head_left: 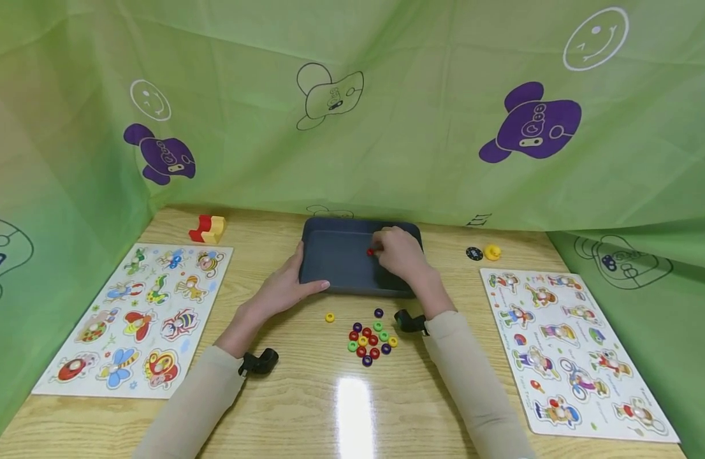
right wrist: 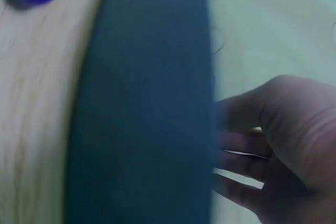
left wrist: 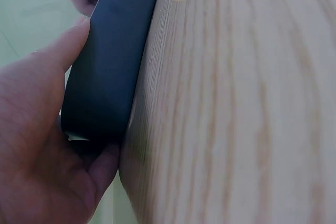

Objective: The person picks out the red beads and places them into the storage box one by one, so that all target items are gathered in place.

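Our right hand (head_left: pixel 403 254) pinches a small red plastic-looking bead (head_left: pixel 370 252), likely light, stiff, slippery, best held edgewise; our left hand (head_left: pixel 283 284) grips a dark rectangular tray (head_left: pixel 338 258) at left.

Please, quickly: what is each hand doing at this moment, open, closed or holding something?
Left hand: holds the dark tray at its near left corner.
Right hand: pinches a small red piece over the tray.
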{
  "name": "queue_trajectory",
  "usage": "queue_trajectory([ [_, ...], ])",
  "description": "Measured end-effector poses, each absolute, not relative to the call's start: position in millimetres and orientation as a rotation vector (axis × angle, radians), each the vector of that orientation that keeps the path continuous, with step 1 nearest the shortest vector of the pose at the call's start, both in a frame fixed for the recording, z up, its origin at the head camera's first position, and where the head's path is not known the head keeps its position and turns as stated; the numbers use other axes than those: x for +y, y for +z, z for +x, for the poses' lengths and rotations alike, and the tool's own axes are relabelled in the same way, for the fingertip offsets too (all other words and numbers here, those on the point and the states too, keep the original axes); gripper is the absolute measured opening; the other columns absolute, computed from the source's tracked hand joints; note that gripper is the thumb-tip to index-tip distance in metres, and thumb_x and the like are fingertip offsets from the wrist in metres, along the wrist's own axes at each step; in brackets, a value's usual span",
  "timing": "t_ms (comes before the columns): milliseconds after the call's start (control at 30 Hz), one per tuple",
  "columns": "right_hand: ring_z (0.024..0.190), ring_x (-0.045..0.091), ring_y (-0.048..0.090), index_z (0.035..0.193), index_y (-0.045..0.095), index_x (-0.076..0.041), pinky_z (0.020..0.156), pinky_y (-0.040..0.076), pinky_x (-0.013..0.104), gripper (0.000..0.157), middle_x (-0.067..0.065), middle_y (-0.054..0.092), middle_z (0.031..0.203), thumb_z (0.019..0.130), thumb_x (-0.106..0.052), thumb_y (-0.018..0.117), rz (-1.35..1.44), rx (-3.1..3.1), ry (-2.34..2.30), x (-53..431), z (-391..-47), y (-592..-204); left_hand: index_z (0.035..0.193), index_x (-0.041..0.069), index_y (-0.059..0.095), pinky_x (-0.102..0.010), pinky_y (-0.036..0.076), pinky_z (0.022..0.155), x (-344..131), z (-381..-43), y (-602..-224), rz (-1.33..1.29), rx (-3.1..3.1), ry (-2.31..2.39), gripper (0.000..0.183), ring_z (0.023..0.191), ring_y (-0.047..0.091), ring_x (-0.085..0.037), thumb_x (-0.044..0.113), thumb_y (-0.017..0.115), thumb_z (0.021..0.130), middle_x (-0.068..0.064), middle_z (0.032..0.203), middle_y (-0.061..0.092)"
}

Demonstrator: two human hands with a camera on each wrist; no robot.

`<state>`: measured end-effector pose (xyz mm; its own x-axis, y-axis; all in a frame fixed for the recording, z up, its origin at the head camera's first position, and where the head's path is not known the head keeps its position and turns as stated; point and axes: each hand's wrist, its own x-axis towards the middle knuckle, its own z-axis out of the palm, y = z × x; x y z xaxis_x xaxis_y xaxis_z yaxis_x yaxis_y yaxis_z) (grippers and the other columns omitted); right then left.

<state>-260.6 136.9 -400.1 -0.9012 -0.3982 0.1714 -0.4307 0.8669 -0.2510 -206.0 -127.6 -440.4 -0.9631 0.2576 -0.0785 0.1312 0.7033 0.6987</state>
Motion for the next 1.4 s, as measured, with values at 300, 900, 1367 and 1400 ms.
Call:
queue_trajectory([
  [300,0.092,0.018,0.061,0.101,0.07,-0.014,0.077,0.052,0.035,0.019,0.0,0.067,0.099,0.083,-0.015,0.068,0.842,-2.941,0.431,129.5,-221.8,-373.7,0.149,0.021,-0.009,-0.05,0.027,0.111,-127.4,-206.4,-439.0,0.306,2.74,1.104,0.11,0.144,0.016,-0.027,0.066,0.059,0.076,-0.005,0.157,0.005],
  [900,0.064,0.006,0.045,0.074,0.065,-0.019,0.056,0.038,0.02,0.01,-0.01,0.056,0.071,0.082,-0.013,0.067,1.269,-3.071,0.382,120.9,-150.4,-379.1,0.149,0.021,-0.009,-0.051,0.028,0.11,-126.8,-206.4,-435.6,0.29,2.752,1.08,0.112,0.143,0.018,-0.03,0.068,0.059,0.074,-0.006,0.157,0.007],
  [1367,0.06,0.006,0.045,0.068,0.063,-0.019,0.054,0.038,0.02,0.015,-0.011,0.053,0.065,0.079,-0.011,0.069,1.289,-3.088,0.282,115.4,-146.7,-395.2,0.149,0.02,-0.009,-0.051,0.027,0.11,-126.5,-206.4,-440.3,0.289,2.756,1.074,0.11,0.143,0.016,-0.029,0.066,0.059,0.076,-0.007,0.157,0.007],
  [1400,0.061,0.005,0.046,0.069,0.064,-0.019,0.055,0.039,0.02,0.014,-0.011,0.055,0.066,0.079,-0.01,0.069,1.288,-3.082,0.289,115.6,-146.6,-394.6,0.149,0.02,-0.009,-0.051,0.027,0.11,-126.3,-206.3,-440.2,0.291,2.756,1.073,0.111,0.143,0.016,-0.029,0.066,0.059,0.076,-0.007,0.157,0.007],
])
